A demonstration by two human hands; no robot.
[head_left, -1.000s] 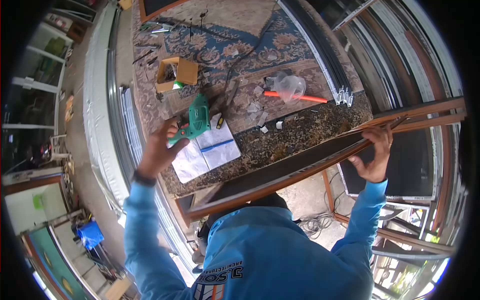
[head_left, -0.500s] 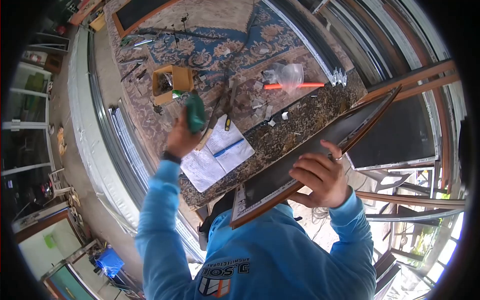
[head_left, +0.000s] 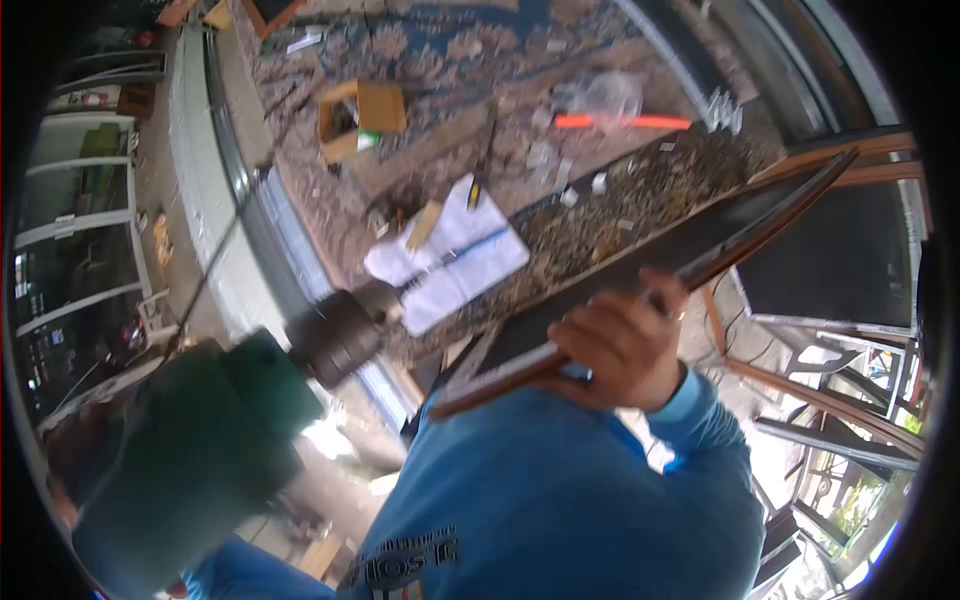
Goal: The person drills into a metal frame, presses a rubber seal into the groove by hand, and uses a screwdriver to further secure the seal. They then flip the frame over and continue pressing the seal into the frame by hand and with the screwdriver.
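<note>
The green drill had come up close to the camera, big and blurry; the left hand's fingers could not be seen. The right hand still gripped the dark framed panel off the worktop's near edge. Shirt writing was too blurry to read.

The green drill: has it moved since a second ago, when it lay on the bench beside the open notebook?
Yes. The green drill has left the bench and come up close to the camera, well left of and below the open notebook, blurred in the foreground.
</note>
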